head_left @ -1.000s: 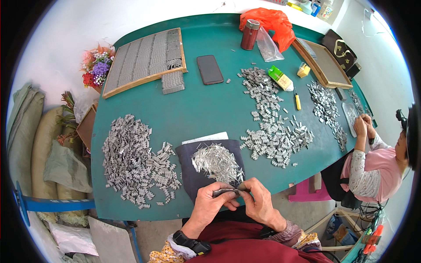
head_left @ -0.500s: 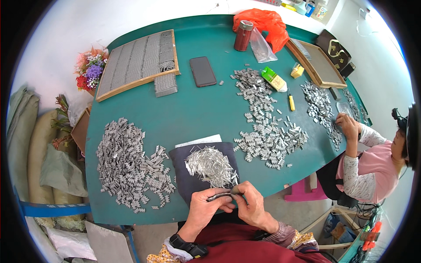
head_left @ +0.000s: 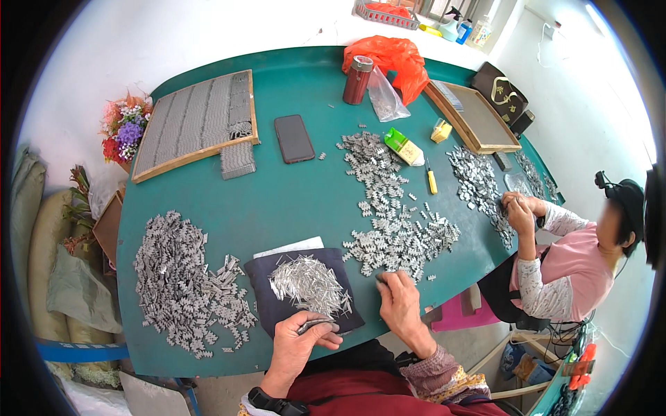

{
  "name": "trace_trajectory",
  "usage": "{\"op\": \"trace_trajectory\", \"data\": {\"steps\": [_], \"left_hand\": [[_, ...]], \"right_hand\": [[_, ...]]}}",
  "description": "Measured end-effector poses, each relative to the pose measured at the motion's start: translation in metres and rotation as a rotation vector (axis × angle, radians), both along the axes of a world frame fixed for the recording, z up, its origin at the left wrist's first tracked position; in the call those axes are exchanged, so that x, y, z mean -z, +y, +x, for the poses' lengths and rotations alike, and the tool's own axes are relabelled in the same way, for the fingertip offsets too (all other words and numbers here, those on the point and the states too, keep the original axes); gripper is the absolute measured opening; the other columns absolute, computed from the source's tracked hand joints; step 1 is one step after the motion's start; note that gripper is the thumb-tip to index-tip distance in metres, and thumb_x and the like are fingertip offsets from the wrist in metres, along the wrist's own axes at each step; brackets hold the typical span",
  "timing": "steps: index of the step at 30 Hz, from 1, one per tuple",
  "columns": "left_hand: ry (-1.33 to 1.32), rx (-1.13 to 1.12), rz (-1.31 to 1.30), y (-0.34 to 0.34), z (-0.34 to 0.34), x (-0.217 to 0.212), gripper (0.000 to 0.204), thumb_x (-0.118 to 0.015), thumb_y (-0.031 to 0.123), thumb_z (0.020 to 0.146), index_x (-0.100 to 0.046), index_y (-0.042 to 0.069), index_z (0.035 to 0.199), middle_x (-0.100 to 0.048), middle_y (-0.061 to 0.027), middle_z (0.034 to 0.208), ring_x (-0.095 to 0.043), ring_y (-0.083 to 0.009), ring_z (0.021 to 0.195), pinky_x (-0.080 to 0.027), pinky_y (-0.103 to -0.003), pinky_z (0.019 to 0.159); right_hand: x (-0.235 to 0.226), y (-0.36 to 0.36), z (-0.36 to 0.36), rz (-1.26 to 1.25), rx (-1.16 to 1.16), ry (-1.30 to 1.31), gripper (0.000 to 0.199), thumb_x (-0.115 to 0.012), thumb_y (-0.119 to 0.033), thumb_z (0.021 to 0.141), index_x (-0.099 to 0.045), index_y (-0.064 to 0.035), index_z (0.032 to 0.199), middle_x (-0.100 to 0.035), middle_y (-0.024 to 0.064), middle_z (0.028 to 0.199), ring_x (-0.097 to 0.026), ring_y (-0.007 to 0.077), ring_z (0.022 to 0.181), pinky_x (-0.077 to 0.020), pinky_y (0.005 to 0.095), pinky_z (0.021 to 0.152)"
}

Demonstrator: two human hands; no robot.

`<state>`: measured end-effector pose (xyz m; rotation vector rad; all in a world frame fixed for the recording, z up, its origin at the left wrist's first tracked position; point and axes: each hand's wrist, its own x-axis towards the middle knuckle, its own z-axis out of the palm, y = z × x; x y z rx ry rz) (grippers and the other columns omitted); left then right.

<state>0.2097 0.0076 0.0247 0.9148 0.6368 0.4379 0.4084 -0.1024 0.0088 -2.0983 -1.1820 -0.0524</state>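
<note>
My left hand (head_left: 298,344) is closed on a short strip of dark grey metal links (head_left: 317,324), by the front edge of a dark cloth (head_left: 263,295). A heap of thin silvery pins (head_left: 312,283) lies on that cloth. My right hand (head_left: 400,305) is apart from it, to the right of the cloth, fingers bent and tips pressed together; what they hold, if anything, is too small to make out. Just beyond its fingertips spreads a pile of grey toothed metal links (head_left: 395,239). A larger heap of similar links (head_left: 184,277) lies to the left.
On the green table (head_left: 201,184) are a wooden tray of grey linked strips (head_left: 194,125), a phone (head_left: 294,139), a red flask (head_left: 357,80), a green-and-white brush (head_left: 404,147) and a yellow-handled screwdriver (head_left: 432,182). A co-worker (head_left: 555,263) handles pieces at the right.
My hands have parted. The right hand has let go of the strip and moved toward the right pile; the left keeps the strip and has shifted left. The whole view has shifted too.
</note>
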Motion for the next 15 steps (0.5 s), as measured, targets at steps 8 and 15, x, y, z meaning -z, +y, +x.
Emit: {"op": "trace_trajectory", "data": {"steps": [8, 15], "left_hand": [[0.012, 0.024, -0.048, 0.004, 0.0, -0.001, 0.011, -0.062, -0.003, 0.09, -0.062, -0.011, 0.097, -0.068, -0.0236, 0.086, -0.072, -0.0303, 0.071, -0.062, -0.036, 0.061], [0.026, 0.028, -0.047, 0.007, -0.003, 0.0, 0.012, -0.062, -0.003, 0.09, -0.062, -0.011, 0.098, -0.068, -0.0239, 0.086, -0.071, -0.0298, 0.07, -0.062, -0.035, 0.061]], "right_hand": [[0.005, 0.021, 0.015, -0.08, -0.068, -0.27, 0.013, -0.067, -0.007, 0.082, -0.062, -0.0036, 0.094, -0.055, 0.0111, 0.085, -0.055, 0.0308, 0.081, -0.0409, 0.0419, 0.072], [0.001, 0.024, 0.013, -0.055, -0.184, -0.345, 0.015, -0.068, -0.005, 0.079, -0.063, -0.0054, 0.093, -0.055, 0.0078, 0.084, -0.053, 0.0269, 0.079, -0.0388, 0.0393, 0.072]]}}
